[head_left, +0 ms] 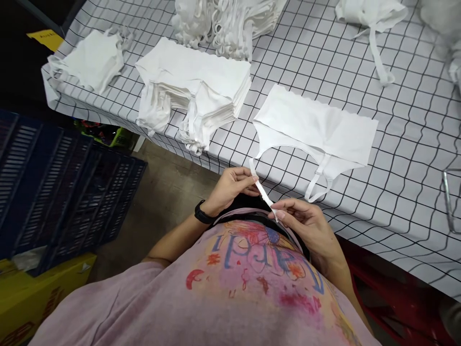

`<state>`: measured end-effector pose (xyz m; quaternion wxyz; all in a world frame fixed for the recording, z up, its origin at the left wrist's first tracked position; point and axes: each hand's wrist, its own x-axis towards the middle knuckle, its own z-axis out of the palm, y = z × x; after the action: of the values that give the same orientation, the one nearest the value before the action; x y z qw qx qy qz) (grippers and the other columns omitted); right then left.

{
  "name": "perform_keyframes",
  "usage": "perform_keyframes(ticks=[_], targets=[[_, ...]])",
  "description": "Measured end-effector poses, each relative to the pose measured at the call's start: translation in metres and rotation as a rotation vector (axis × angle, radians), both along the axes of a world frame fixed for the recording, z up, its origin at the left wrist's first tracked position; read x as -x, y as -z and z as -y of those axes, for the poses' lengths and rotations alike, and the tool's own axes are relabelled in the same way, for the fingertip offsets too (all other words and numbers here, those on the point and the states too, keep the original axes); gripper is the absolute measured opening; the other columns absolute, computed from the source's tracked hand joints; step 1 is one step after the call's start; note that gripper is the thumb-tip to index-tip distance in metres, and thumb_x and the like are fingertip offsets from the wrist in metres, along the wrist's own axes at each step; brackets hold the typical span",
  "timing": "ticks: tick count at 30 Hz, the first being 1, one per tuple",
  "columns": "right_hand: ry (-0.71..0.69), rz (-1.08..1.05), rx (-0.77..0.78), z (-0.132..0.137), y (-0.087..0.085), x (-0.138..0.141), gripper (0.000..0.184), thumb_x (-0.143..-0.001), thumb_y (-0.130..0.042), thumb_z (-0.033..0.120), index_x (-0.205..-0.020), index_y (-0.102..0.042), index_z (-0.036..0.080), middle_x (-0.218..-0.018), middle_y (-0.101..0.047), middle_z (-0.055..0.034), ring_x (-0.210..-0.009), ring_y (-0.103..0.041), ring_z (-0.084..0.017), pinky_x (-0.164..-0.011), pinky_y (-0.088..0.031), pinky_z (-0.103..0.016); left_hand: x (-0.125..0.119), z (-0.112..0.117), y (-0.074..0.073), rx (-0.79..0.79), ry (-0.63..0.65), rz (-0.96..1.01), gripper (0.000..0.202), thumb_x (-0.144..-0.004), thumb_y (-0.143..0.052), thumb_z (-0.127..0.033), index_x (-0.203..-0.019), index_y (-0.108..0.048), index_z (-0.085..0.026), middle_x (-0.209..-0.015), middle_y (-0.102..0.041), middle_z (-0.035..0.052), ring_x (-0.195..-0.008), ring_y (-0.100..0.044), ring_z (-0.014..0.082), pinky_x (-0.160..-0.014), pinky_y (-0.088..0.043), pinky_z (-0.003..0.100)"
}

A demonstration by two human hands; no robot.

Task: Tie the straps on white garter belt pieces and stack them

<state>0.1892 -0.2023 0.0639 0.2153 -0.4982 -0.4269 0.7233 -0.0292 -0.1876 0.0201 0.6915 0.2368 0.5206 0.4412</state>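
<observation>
A white strapped bra top lies flat on the checked cloth, its straps toward me. One of its shoulder straps runs off the table's front edge and is stretched between my hands. My left hand pinches the strap near its upper part, thumb against fingers. Lower down, my right hand grips the strap's end between thumb and fingertips. The other strap of the top hangs in a loop on the cloth, untouched.
Stacked white tops sit left of the single one, with a smaller pile farther left. More strapped garments lie at the back, and a white bundle at back right. Blue crates and a yellow box stand on the floor at left.
</observation>
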Motion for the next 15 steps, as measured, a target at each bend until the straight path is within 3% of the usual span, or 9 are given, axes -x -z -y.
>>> perform_keyframes(ticks=[2, 5, 9, 12, 15], targets=[[-0.014, -0.039, 0.022, -0.001, -0.001, -0.001, 0.025, -0.089, -0.077, 0.046, -0.099, -0.08, 0.023, -0.09, -0.079, -0.0078, -0.078, -0.071, -0.019, -0.07, -0.055, -0.03, 0.001, 0.001, 0.001, -0.013, 0.07, -0.061, 0.041, -0.075, -0.086, -0.05, -0.081, -0.068, -0.014, -0.075, -0.075, 0.003, -0.067, -0.073, 0.0147, -0.067, -0.065, 0.026], [-0.026, -0.109, 0.016, -0.005, 0.002, 0.0, 0.027, -0.09, -0.076, 0.044, -0.106, -0.082, 0.025, -0.092, -0.08, -0.0082, -0.082, -0.072, -0.02, -0.072, -0.057, -0.03, 0.007, -0.001, -0.003, -0.086, 0.177, -0.316, 0.042, -0.086, -0.075, -0.056, -0.078, -0.072, -0.015, -0.073, -0.074, 0.0042, -0.062, -0.072, 0.0142, -0.06, -0.06, 0.023], [0.003, -0.117, -0.053, -0.015, 0.007, 0.003, 0.027, -0.083, -0.084, 0.042, -0.104, -0.084, 0.025, -0.091, -0.08, -0.0084, -0.081, -0.073, -0.02, -0.073, -0.059, -0.032, 0.022, -0.014, -0.022, -0.326, 0.142, -0.709, 0.043, -0.094, -0.067, -0.052, -0.07, -0.071, -0.016, -0.062, -0.068, 0.0013, -0.051, -0.06, 0.0103, -0.051, -0.047, 0.021], [0.059, -0.07, -0.095, -0.025, 0.009, 0.01, 0.027, -0.079, -0.086, 0.043, -0.099, -0.085, 0.024, -0.085, -0.08, -0.0083, -0.071, -0.07, -0.018, -0.064, -0.057, -0.03, 0.031, -0.038, -0.03, -0.576, 0.105, -0.929, 0.03, -0.096, -0.066, -0.042, -0.08, -0.074, -0.018, -0.072, -0.073, 0.0014, -0.064, -0.063, 0.0125, -0.061, -0.048, 0.023], [0.089, -0.044, -0.163, -0.038, 0.011, 0.017, 0.023, -0.08, -0.086, 0.043, -0.095, -0.085, 0.025, -0.08, -0.078, -0.0067, -0.063, -0.064, -0.015, -0.058, -0.053, -0.028, 0.033, -0.072, -0.022, -0.822, 0.175, -1.11, 0.018, -0.097, -0.065, -0.033, -0.093, -0.075, -0.018, -0.091, -0.077, 0.0042, -0.087, -0.068, 0.0187, -0.083, -0.052, 0.031]])
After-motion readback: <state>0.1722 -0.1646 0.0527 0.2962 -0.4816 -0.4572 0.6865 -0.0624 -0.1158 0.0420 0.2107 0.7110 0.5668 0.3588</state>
